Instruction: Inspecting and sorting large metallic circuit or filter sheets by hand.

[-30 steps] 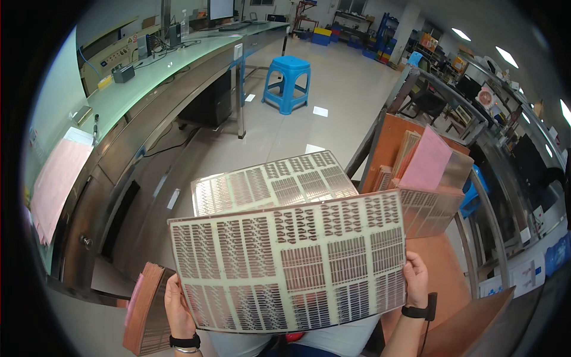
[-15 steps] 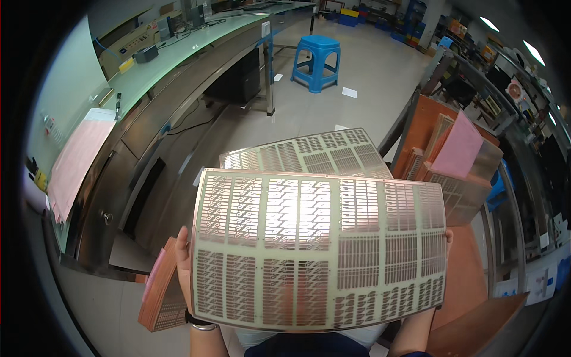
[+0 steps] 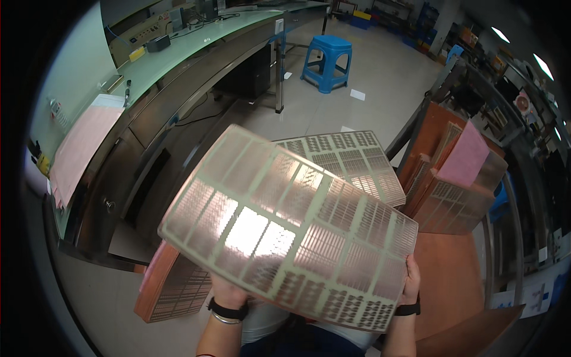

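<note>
I hold a large copper-coloured printed circuit board panel (image 3: 309,232) with pale green bands between its blocks of etched patterns. It is tilted, its left end higher than its right, and light glares off its left half. My left hand (image 3: 228,290) supports it at the lower left edge, the fingers hidden beneath. At the right edge my right hand (image 3: 411,279) grips it, with the fingers partly behind the board. Behind this board, a second similar panel (image 3: 351,156) is partly covered by it.
To the left runs a green-topped workbench (image 3: 151,65) with pink sheets (image 3: 89,149). A stack of boards (image 3: 172,291) leans low at left. On the right, a rack (image 3: 440,77) holds more boards (image 3: 455,205) and a pink sheet (image 3: 464,154). A blue stool (image 3: 327,62) stands ahead.
The held panel has turned clockwise and its left end has swung up and left. My left hand has moved from the left edge to the lower edge. The view has shifted slightly.
</note>
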The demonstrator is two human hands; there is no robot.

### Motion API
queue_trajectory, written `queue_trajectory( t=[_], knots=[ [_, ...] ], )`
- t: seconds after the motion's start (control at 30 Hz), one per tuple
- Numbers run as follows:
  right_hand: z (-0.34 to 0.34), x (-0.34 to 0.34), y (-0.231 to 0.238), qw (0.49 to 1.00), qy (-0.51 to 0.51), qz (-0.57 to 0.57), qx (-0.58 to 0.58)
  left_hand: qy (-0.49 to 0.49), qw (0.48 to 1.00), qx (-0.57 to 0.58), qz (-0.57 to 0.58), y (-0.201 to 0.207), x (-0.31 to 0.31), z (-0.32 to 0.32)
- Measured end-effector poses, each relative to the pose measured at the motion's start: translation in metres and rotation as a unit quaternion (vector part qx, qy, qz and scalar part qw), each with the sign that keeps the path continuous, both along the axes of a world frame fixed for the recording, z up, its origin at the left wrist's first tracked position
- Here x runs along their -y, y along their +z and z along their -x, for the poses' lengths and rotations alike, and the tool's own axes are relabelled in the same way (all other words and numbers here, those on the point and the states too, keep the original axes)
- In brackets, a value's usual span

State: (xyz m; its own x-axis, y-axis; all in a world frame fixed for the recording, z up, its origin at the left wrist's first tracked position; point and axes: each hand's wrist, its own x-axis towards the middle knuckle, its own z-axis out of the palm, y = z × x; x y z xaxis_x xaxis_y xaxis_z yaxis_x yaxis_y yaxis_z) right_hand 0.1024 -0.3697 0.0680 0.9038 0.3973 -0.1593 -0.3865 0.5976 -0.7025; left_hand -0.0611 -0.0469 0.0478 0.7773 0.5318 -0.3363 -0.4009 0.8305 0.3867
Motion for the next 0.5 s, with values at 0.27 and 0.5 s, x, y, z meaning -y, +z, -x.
queue_trajectory(
  t=[0.27,0.5],
  knots=[
    [0.027,-0.04,-0.012,0.995,0.016,-0.092,0.023,-0.126,0.979,0.132,-0.092,0.039,0.074,-0.03],
    [0.012,-0.007,0.014,0.99,0.016,-0.135,0.04,-0.159,0.966,0.07,-0.191,0.038,0.035,-0.022]
  ],
)
